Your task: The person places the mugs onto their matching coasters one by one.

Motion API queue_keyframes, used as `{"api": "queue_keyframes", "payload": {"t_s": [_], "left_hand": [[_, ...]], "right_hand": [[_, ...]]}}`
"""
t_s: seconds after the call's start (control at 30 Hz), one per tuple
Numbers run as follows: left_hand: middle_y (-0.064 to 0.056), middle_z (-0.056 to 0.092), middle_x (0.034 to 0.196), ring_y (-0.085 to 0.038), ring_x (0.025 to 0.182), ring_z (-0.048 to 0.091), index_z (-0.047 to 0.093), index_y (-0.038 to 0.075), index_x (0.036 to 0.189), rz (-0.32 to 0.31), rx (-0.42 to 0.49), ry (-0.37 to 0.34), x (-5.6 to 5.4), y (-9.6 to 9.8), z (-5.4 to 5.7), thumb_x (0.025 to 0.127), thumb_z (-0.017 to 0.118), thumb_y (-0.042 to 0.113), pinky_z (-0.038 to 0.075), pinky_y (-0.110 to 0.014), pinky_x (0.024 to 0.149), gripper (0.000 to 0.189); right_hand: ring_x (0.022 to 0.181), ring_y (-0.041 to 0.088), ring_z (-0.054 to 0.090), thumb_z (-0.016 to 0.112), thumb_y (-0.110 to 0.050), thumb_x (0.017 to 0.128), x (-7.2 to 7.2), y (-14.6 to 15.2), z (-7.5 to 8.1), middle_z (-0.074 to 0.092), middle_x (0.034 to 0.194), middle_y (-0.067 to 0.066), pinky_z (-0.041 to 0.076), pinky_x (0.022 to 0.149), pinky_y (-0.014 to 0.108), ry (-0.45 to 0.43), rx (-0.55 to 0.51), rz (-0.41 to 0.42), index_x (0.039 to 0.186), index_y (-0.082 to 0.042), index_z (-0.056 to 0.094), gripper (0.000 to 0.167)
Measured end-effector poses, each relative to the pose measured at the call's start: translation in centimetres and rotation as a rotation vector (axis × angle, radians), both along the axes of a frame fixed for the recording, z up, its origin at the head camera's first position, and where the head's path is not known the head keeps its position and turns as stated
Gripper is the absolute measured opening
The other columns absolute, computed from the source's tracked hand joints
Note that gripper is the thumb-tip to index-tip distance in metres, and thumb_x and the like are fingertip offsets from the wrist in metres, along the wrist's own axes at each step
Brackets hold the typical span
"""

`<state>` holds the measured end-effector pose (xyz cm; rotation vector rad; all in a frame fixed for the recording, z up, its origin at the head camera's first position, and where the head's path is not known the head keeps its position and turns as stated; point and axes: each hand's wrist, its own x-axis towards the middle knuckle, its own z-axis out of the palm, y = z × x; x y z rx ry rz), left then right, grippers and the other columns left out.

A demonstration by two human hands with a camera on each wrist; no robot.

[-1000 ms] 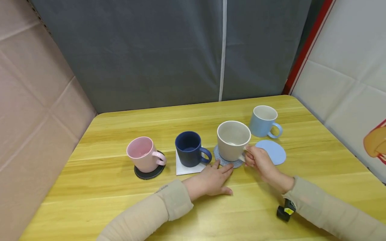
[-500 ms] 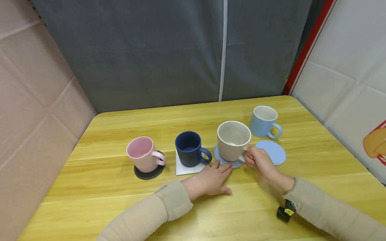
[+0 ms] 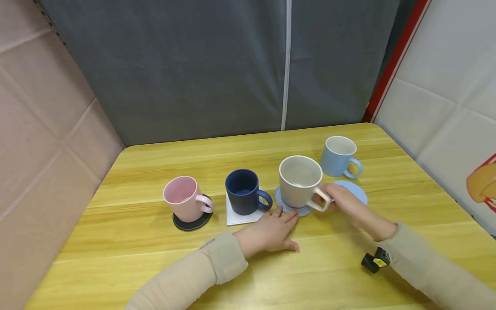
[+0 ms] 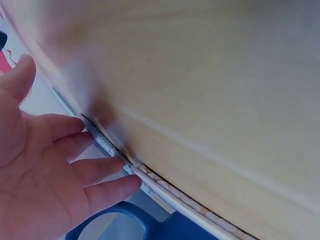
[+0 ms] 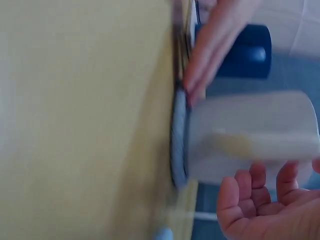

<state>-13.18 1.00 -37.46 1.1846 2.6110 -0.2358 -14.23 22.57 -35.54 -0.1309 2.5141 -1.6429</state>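
Observation:
An off-white mug (image 3: 296,185) stands upright on a round grey-blue felt coaster (image 3: 304,212). My left hand (image 3: 269,232) lies flat with fingers spread, its fingertips on the coaster's near edge. In the left wrist view those straight fingers reach the coaster (image 4: 102,140). Just right of the mug is my right hand (image 3: 342,200), partly behind the handle (image 3: 321,202). The right wrist view shows its fingers (image 5: 245,192) loosely bent beside the handle, not wrapped round it. A navy mug (image 3: 242,196) sits on a white square coaster (image 3: 238,218), close to my left fingers.
To the left, a pink mug (image 3: 186,204) rests on a round black coaster (image 3: 190,224). A light blue mug (image 3: 337,159) stands directly on the table at the back right, behind a round light blue coaster (image 3: 356,191) that my right hand partly covers.
My right hand has let go of the off-white mug's handle and shifted a little to the right, baring the handle. The mug and my left hand have stayed in place.

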Motion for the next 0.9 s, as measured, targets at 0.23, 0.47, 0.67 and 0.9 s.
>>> {"api": "queue_keyframes", "payload": {"t_s": [0.23,0.47,0.67,0.9], "left_hand": [[0.002,0.021,0.152,-0.03,0.135,0.027,0.027,0.02,0.145,-0.038,0.024,0.014,0.9,0.8,-0.2,0.084,0.041,0.064,0.032,-0.048,0.103,0.076],[0.001,0.019,0.152,-0.028,0.136,0.027,0.025,0.025,0.145,-0.058,0.014,0.021,2.3,1.9,0.2,0.084,0.039,0.067,0.031,-0.046,0.105,0.075],[0.003,0.02,0.152,-0.027,0.136,0.026,0.024,0.028,0.145,-0.042,-0.005,0.012,3.5,2.4,0.6,0.082,0.039,0.068,0.03,-0.046,0.105,0.077],[0.005,0.021,0.151,-0.025,0.135,0.028,0.024,0.031,0.145,-0.038,-0.019,-0.003,4.9,3.2,1.2,0.08,0.041,0.069,0.03,-0.045,0.105,0.077]], "right_hand": [[0.076,0.002,0.053,0.034,-0.028,0.097,-1.1,3.5,2.0,0.055,0.082,-0.011,0.048,0.065,0.022,0.079,-0.024,-0.114,0.094,-0.001,0.051,0.031],[0.076,-0.003,0.051,0.04,-0.028,0.096,-2.2,6.3,2.4,0.052,0.083,-0.019,0.046,0.065,0.016,0.156,-0.023,-0.235,0.1,-0.011,0.046,0.018],[0.08,-0.005,0.049,0.042,-0.022,0.094,-2.9,7.9,2.2,0.049,0.087,-0.021,0.044,0.065,0.013,0.199,-0.033,-0.302,0.1,-0.028,0.043,0.008],[0.084,-0.009,0.044,0.041,-0.024,0.095,-3.5,9.2,1.7,0.045,0.092,-0.023,0.041,0.066,0.009,0.176,0.014,-0.331,0.098,-0.035,0.041,0.011]]}}
